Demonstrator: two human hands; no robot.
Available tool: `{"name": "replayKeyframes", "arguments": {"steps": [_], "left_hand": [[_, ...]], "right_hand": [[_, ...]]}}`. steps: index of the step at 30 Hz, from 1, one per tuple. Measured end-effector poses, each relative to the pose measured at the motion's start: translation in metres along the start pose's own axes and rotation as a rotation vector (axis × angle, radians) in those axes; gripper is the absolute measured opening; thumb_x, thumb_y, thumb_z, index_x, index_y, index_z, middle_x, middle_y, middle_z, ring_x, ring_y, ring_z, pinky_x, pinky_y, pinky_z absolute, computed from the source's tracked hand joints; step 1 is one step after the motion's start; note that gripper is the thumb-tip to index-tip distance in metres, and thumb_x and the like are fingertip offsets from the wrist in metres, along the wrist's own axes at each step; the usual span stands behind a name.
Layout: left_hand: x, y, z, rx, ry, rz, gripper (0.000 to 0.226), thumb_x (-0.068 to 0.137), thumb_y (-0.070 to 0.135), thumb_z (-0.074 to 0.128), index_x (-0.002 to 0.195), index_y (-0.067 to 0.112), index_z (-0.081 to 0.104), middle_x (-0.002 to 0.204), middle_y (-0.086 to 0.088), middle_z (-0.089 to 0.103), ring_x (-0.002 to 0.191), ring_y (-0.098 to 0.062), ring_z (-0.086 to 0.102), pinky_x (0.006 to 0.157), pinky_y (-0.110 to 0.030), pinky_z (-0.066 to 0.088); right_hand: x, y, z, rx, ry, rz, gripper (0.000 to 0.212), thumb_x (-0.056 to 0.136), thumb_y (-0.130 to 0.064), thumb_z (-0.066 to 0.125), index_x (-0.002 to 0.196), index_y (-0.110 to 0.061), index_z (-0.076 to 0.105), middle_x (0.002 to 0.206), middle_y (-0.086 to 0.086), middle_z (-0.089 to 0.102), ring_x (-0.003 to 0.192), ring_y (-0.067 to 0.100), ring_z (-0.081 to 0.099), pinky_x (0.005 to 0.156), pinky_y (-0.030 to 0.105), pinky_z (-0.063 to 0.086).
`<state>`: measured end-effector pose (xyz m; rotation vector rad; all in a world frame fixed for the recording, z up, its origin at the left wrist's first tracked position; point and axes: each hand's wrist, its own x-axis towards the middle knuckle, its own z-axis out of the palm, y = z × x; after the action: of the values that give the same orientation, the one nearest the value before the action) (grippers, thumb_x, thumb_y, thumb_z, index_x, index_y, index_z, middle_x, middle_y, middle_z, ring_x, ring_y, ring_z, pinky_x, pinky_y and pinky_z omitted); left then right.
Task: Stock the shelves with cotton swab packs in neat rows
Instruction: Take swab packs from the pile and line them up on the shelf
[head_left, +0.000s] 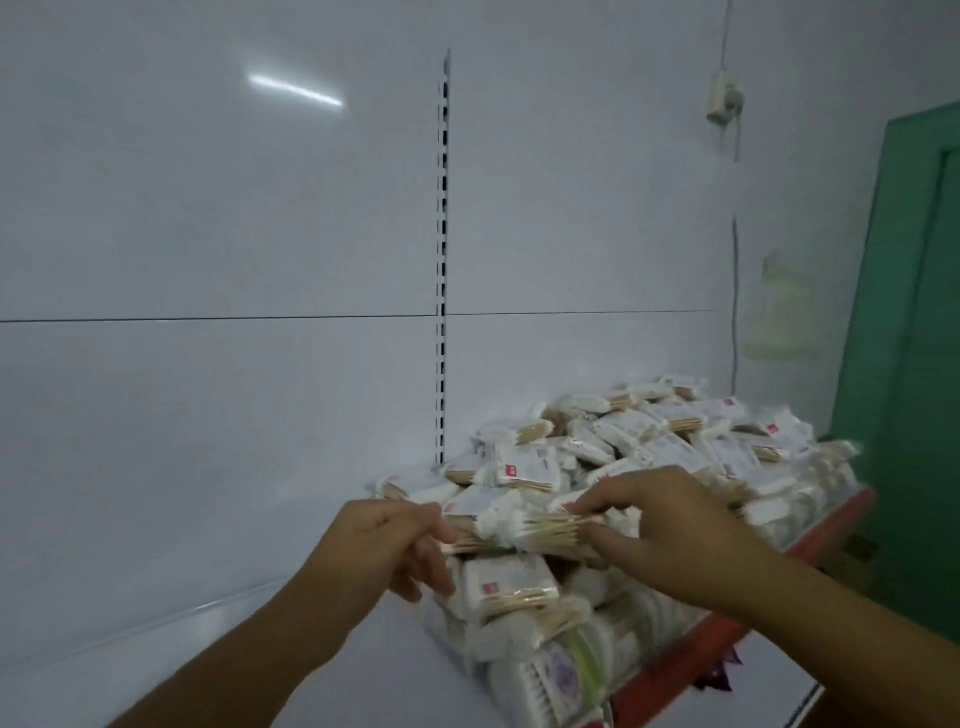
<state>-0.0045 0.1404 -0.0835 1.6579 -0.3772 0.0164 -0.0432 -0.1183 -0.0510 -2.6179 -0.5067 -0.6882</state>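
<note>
My left hand and right hand are both pinching one swab pack over the loose pile on the shelf. No rows are showing yet; I am judging stocking barely begun.

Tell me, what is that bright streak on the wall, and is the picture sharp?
Head view: the streak is light glare on the glossy back panel; the pile of packs and green door look soft; the swab pack pinched by the left hand and right hand is smeared.
</note>
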Motion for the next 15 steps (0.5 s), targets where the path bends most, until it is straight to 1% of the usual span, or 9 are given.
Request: {"name": "replayKeyframes", "arguments": {"steps": [1, 3, 6, 7, 8, 10, 12, 14, 15], "left_hand": [[0.0, 0.002, 0.0, -0.087, 0.038, -0.001, 0.04, 0.094, 0.023, 0.053, 0.065, 0.008, 0.075, 0.06, -0.022, 0.066, 0.054, -0.027, 0.067, 0.042, -0.021, 0.045], [0.002, 0.002, 0.006, -0.233, 0.037, -0.04, 0.036, 0.082, 0.038, 0.058, 0.074, 0.008, 0.077, 0.076, -0.021, 0.072, 0.067, -0.029, 0.071, 0.046, -0.025, 0.05], [0.007, 0.004, 0.027, -0.496, -0.114, -0.086, 0.053, 0.074, 0.05, 0.073, 0.117, 0.02, 0.066, 0.123, -0.005, 0.067, 0.113, -0.021, 0.064, 0.077, -0.033, 0.057], [0.01, 0.003, 0.032, -0.57, -0.125, -0.075, 0.058, 0.073, 0.052, 0.075, 0.121, 0.022, 0.064, 0.129, -0.003, 0.063, 0.119, -0.02, 0.06, 0.085, -0.035, 0.056], [0.013, 0.002, 0.036, -0.628, -0.098, -0.068, 0.056, 0.075, 0.048, 0.075, 0.121, 0.018, 0.064, 0.129, -0.007, 0.063, 0.119, -0.021, 0.06, 0.088, -0.036, 0.055], [0.018, -0.006, 0.034, -0.701, 0.081, -0.104, 0.05, 0.083, 0.029, 0.067, 0.124, 0.002, 0.06, 0.12, -0.017, 0.066, 0.108, -0.027, 0.066, 0.084, -0.039, 0.057], [0.019, -0.016, 0.017, -0.727, 0.291, -0.158, 0.038, 0.088, 0.014, 0.054, 0.122, -0.003, 0.056, 0.11, -0.022, 0.069, 0.094, -0.032, 0.071, 0.07, -0.042, 0.06], [0.01, -0.021, -0.005, -0.765, 0.421, -0.185, 0.024, 0.093, 0.008, 0.049, 0.113, 0.0, 0.057, 0.096, -0.023, 0.072, 0.077, -0.033, 0.073, 0.052, -0.04, 0.058], [0.004, -0.021, -0.014, -0.787, 0.478, -0.194, 0.019, 0.094, 0.007, 0.049, 0.11, 0.001, 0.057, 0.09, -0.021, 0.073, 0.071, -0.033, 0.073, 0.048, -0.041, 0.057]], "right_hand": [[0.006, 0.003, -0.005, 0.081, 0.099, -0.024, 0.016, 0.081, -0.028, 0.07, 0.091, -0.04, 0.071, 0.079, -0.043, 0.058, 0.083, -0.019, 0.055, 0.07, 0.001, 0.038], [0.021, 0.005, -0.002, 0.213, 0.278, -0.077, 0.019, 0.078, -0.022, 0.074, 0.088, -0.039, 0.071, 0.081, -0.036, 0.061, 0.086, -0.013, 0.057, 0.072, 0.004, 0.041], [0.045, -0.013, 0.021, 0.188, 0.443, -0.287, 0.014, 0.075, -0.012, 0.077, 0.087, -0.018, 0.076, 0.087, -0.014, 0.071, 0.083, 0.001, 0.063, 0.081, 0.023, 0.045], [0.05, -0.02, 0.03, 0.168, 0.445, -0.381, 0.013, 0.073, -0.014, 0.076, 0.086, -0.015, 0.077, 0.087, -0.008, 0.073, 0.082, 0.009, 0.067, 0.081, 0.025, 0.046], [0.054, -0.026, 0.039, 0.157, 0.402, -0.487, 0.013, 0.072, -0.017, 0.074, 0.085, -0.014, 0.077, 0.088, -0.004, 0.074, 0.081, 0.015, 0.068, 0.079, 0.026, 0.047], [0.063, -0.029, 0.057, 0.214, 0.157, -0.634, 0.017, 0.077, -0.024, 0.072, 0.091, -0.016, 0.077, 0.09, -0.003, 0.075, 0.081, 0.015, 0.069, 0.074, 0.027, 0.05], [0.077, -0.024, 0.063, 0.372, -0.138, -0.512, 0.022, 0.082, -0.031, 0.068, 0.102, -0.024, 0.074, 0.096, -0.007, 0.073, 0.085, 0.006, 0.066, 0.077, 0.025, 0.051], [0.102, -0.013, 0.071, 0.383, -0.243, -0.309, 0.023, 0.086, -0.034, 0.066, 0.105, -0.023, 0.073, 0.097, -0.011, 0.071, 0.09, 0.002, 0.063, 0.083, 0.022, 0.048], [0.117, -0.009, 0.076, 0.269, -0.265, -0.249, 0.027, 0.086, -0.034, 0.065, 0.109, -0.021, 0.071, 0.099, -0.01, 0.068, 0.094, 0.005, 0.061, 0.084, 0.021, 0.045]]}}
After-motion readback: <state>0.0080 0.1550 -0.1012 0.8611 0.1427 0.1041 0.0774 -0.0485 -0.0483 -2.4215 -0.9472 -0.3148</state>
